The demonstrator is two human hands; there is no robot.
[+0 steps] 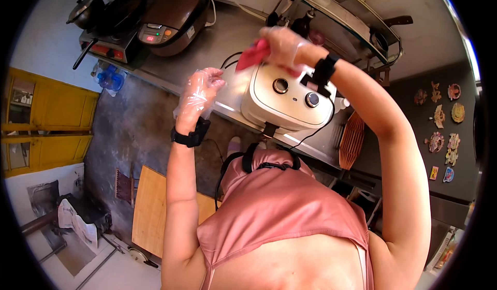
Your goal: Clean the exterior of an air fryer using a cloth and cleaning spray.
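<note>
My right hand [285,48], in a clear plastic glove, grips a red cloth [251,57] and is blurred. It is over the back of a white air fryer [268,107] with two dark knobs on its top. Part of the cloth hangs down at the left of that hand. To the left of the air fryer, my left hand [198,92] hovers near the counter's front edge, also gloved in clear plastic. Its fingers are loosely bent with nothing between them. The back of the air fryer's top is hidden by my right hand and the cloth.
A brown rice cooker [174,18] with a lit display stands on the metal counter [229,22], beside a stove [112,49] bearing pans. A rack [341,10] holds bottles and utensils behind the air fryer. At right are a slatted wooden mat [351,140] and a magnet-covered panel [419,123].
</note>
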